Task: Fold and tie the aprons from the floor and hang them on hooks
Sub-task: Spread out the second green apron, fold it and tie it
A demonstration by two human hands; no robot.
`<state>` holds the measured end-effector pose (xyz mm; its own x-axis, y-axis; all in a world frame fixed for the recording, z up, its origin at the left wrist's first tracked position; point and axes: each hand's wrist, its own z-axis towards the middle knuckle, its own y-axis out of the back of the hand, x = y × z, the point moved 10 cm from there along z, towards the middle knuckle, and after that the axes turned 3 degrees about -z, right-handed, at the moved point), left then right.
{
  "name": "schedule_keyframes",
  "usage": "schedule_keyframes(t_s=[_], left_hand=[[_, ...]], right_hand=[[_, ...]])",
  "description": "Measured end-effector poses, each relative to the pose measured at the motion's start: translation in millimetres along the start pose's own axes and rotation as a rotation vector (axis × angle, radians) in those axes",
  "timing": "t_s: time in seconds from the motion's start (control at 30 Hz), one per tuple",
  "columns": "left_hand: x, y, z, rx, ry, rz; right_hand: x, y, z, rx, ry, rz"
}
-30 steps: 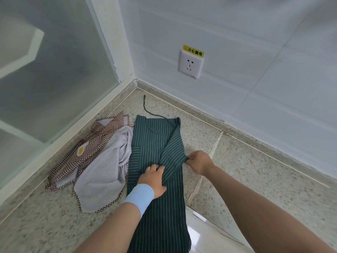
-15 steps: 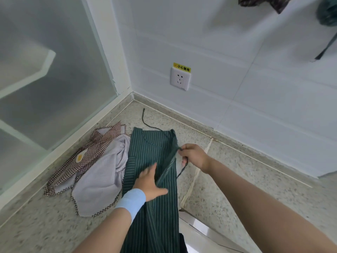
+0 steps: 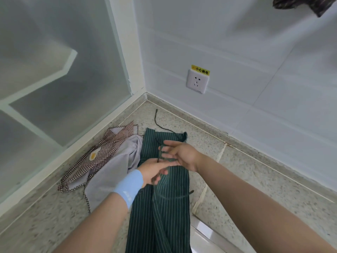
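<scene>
A dark green striped apron (image 3: pixel 160 212) lies on the speckled floor, folded into a long narrow strip. Both hands work just above its upper half. My left hand (image 3: pixel 152 171), with a light blue wristband, pinches a thin dark apron string (image 3: pixel 159 154) that rises to my right hand (image 3: pixel 179 154). My right hand holds that string across its fingers; motion blur hides the exact grip. Another string end (image 3: pixel 156 118) trails on the floor toward the corner. A brown checked and grey apron (image 3: pixel 109 161) lies crumpled to the left, touching the green one.
A frosted glass partition (image 3: pixel 54 88) runs along the left, and a white wall with a socket (image 3: pixel 197 83) stands ahead. Dark cloth (image 3: pixel 300 4) hangs at the top right. A metal floor strip (image 3: pixel 209 232) lies at the lower right.
My right hand has let the folded fabric edge drop and carried the string left over the apron. My left hand lifted off the cloth and took the string. The view tilted up.
</scene>
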<state>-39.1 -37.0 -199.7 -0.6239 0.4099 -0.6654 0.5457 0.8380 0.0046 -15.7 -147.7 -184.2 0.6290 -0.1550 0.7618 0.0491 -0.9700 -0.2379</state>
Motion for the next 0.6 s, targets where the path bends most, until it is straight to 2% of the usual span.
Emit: schedule_keyframes(t_s=[0.07,0.13,0.2,0.27,0.37,0.4,0.43,0.5,0.57,0.6], left_hand=[[-8.9,42.8,8.1,-0.127,-0.009,0.199],[-33.9,89.9,11.0,-0.304,-0.108,0.422],[-59.3,127.3,5.0,-0.523,-0.208,0.754],[-63.8,156.5,6.1,-0.691,-0.173,0.98],[-43.5,165.2,22.9,-0.694,0.078,1.278],[-43.1,159.2,28.8,-0.712,0.053,1.343],[-48.1,147.4,34.6,-0.737,-0.068,1.358],[-61.2,102.2,40.6,-0.689,-0.469,1.304],[-54.1,43.0,47.6,-0.445,-0.759,1.298],[-39.8,18.5,54.7,-0.307,-0.79,1.365]], right_hand=[[-4.3,10.6,8.8,-0.098,0.004,-0.298],[-10.7,19.0,17.1,-0.172,-0.007,-0.562],[-24.3,22.0,20.8,-0.168,-0.043,-0.743],[-34.8,24.7,26.8,-0.178,-0.059,-0.868],[-34.5,31.0,41.6,-0.278,0.034,-1.136],[-31.9,31.9,45.7,-0.318,0.074,-1.246],[-30.8,32.9,49.1,-0.347,0.1,-1.317],[-31.7,35.0,52.4,-0.353,0.096,-1.381],[-42.1,37.5,60.6,-0.289,0.037,-1.471],[-50.4,38.9,65.0,-0.243,0.003,-1.524]])
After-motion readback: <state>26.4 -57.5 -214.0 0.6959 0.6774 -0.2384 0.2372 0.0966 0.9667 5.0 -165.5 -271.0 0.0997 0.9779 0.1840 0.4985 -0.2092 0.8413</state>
